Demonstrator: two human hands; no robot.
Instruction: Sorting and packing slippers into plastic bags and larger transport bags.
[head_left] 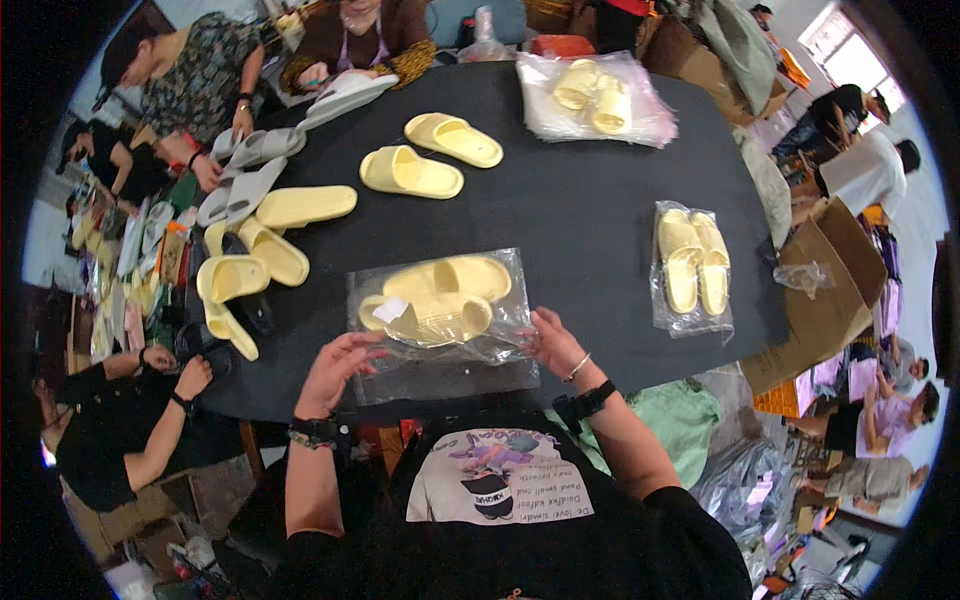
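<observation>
A pair of pale yellow slippers (447, 281) lies inside a clear plastic bag (450, 382) on the black table in front of me. A small white slip of paper (390, 310) rests on the slippers. My left hand (342, 368) is at the bag's near left side, its fingers pinching the loose film. On the right side, my right hand (553, 342) grips the bag's edge between thumb and fingers. The slippers themselves are touched by neither hand.
The black table (590, 240) carries a bagged yellow pair (692, 262) at right and a stack of clear bags (640, 105) with slippers on top at the far side. Loose yellow slippers (410, 172) lie left. Co-workers handle grey slippers (265, 147). A cardboard box (835, 285) stands right.
</observation>
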